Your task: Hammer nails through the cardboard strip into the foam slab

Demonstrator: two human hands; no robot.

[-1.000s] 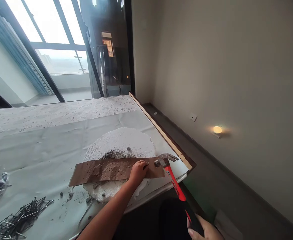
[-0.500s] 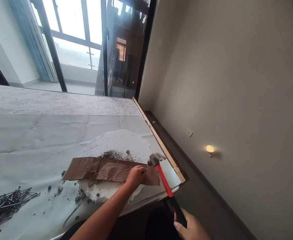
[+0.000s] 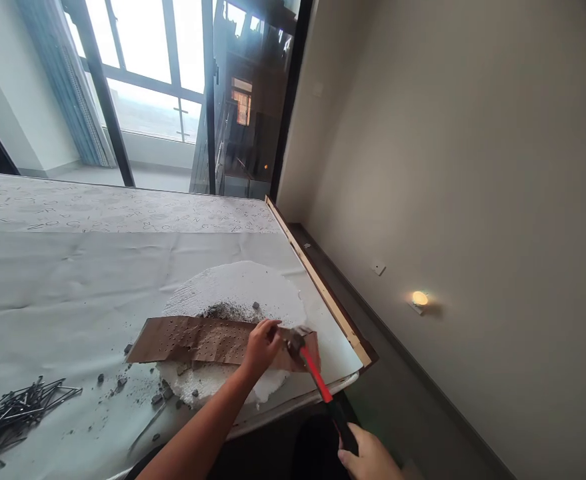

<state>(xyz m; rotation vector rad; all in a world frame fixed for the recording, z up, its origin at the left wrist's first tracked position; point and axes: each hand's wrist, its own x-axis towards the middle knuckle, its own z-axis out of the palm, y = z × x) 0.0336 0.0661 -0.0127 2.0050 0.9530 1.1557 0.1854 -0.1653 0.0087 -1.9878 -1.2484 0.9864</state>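
A long strip of brown cardboard [image 3: 167, 337], dotted with rows of small holes, lies across a round white foam slab [image 3: 245, 277]. Over the right part of the strip is my left hand [image 3: 263, 347], its thumb and forefinger apart, with no object visible between them. My right hand [image 3: 370, 453] grips a claw hammer [image 3: 317, 375] by its black and red handle. The hammer's metal head is right beside my left fingertips, above the cardboard. Whether a nail stands under the head I cannot tell.
A pile of long nails [image 3: 15, 417] lies on the grey sheet [image 3: 73, 280] at the left. Grey crumbs and stone bits [image 3: 160, 397] are scattered around the foam. A wooden edge board [image 3: 323, 287] runs along the right side, near the wall [image 3: 447, 167] with a lit lamp [image 3: 419, 299].
The hammer head has come left and down towards the cardboard. My left hand has shifted slightly left, and its pinched fingers have come apart.
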